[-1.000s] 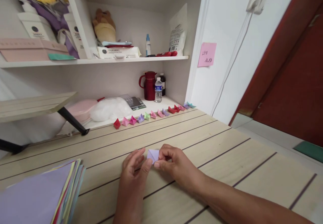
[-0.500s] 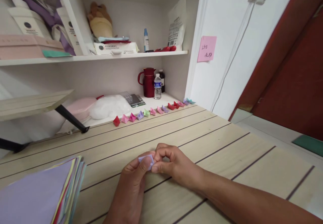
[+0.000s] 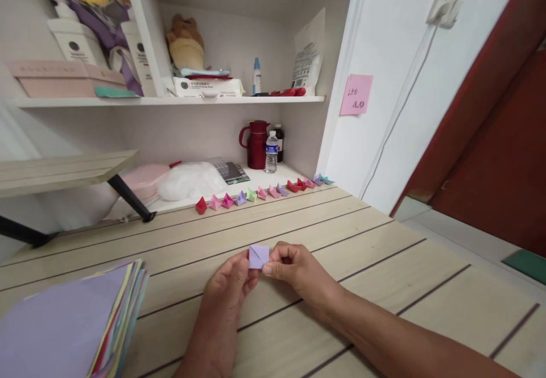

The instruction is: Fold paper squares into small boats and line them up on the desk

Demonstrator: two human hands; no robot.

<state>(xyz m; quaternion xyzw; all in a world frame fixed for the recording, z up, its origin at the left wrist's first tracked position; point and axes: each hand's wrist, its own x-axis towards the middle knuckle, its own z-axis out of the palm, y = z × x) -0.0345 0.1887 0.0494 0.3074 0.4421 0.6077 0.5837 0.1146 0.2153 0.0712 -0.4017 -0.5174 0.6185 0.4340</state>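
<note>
A small square of folded lilac paper (image 3: 258,257), with a slanting crease line across its face, is held up above the table between both hands. My left hand (image 3: 232,281) pinches its left edge, thumb in front and fingers behind. At the lower right corner, my right hand (image 3: 294,267) grips the paper between thumb and curled forefinger. Beyond the hands, a row of small folded paper boats in several colours, among them a red boat (image 3: 201,205) and a green boat (image 3: 251,195), runs along the table's back edge.
A stack of coloured paper (image 3: 63,321) lies at the near left of the slatted table (image 3: 384,310). A small raised stand (image 3: 85,167) is behind it. At the back, the shelf holds a red jug (image 3: 257,145), a water bottle (image 3: 271,153) and a plastic bag (image 3: 191,180).
The lilac paper has turned so its flat square face shows fully, and my left thumb no longer covers it. The camera view has shifted slightly.
</note>
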